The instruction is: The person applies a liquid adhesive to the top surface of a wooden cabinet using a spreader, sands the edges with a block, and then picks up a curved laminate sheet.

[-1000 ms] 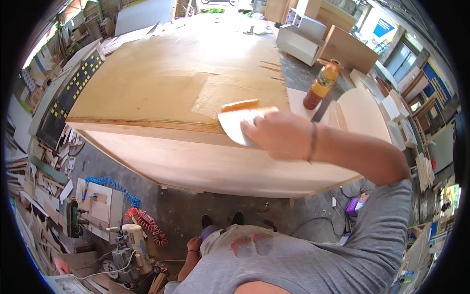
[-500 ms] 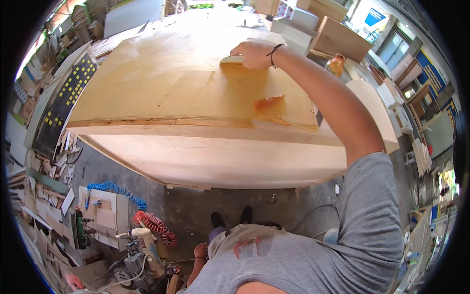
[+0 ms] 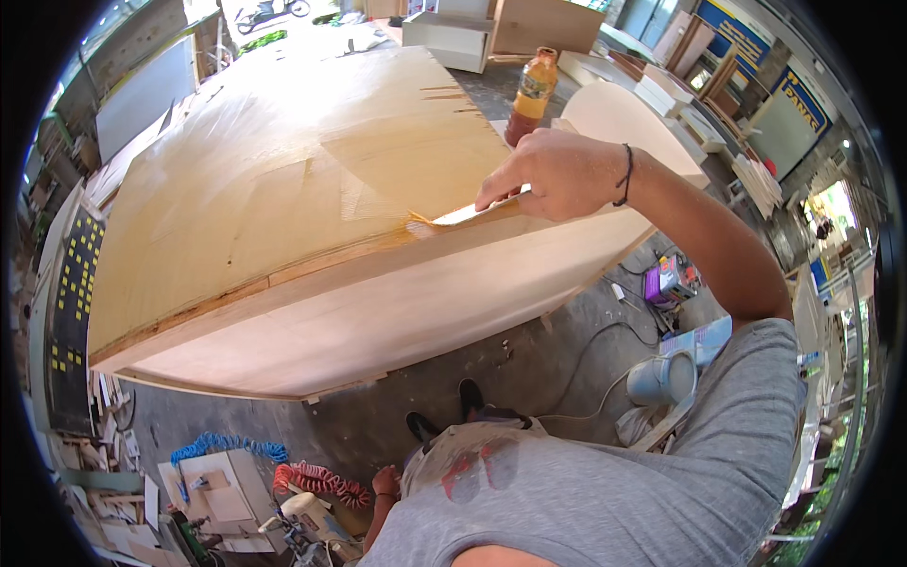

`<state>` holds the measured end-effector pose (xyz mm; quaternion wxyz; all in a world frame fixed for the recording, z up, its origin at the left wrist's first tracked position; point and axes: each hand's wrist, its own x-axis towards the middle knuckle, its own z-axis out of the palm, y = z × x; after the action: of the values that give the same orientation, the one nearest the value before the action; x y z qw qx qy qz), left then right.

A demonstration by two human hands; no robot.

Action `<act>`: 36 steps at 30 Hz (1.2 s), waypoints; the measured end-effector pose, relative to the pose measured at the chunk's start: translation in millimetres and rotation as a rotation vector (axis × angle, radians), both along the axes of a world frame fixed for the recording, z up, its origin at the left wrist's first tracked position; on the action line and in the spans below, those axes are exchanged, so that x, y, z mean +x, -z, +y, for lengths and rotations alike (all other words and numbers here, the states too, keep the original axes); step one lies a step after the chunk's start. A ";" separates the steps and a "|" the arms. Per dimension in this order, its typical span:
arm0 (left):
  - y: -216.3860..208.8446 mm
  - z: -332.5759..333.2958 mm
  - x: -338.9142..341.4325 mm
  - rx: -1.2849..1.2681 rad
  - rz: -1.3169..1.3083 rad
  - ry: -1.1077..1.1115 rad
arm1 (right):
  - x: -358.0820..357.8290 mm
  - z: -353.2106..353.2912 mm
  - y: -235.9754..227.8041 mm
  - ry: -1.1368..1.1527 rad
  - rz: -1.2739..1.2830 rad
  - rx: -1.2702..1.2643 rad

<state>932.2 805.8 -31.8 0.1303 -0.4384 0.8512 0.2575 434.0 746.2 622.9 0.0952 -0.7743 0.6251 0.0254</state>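
"What can you see from there?"
"I see the right hand [image 3: 565, 175] gripping a white scraper [image 3: 460, 216] at the wooden top [image 3: 236, 203]'s front edge, mid-frame, tilted, maybe to press its edge down. I can't tell if the left hand [image 3: 385, 480], bottom middle, is closed."
"The bottle [image 3: 532, 94]?"
"Upright, upper middle, maybe for easy reach."

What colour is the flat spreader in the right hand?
The spreader looks white, with yellow-orange residue by its left end; it shows in the head view.
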 end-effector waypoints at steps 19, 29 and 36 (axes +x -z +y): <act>1.6 -20.1 16.6 -0.039 0.056 0.112 | 87.1 34.5 74.0 -0.108 0.664 -0.528; 16.6 36.6 28.3 0.332 0.582 -0.632 | 46.9 -134.9 -9.8 0.136 0.181 -0.512; 15.1 68.5 29.4 0.392 0.629 -0.867 | 51.9 -213.2 34.6 0.103 0.225 -0.349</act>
<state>961.6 874.3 -46.9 -0.1681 -0.6173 0.5279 0.5586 485.9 532.9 588.3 -0.1096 -0.7385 0.6653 -0.0019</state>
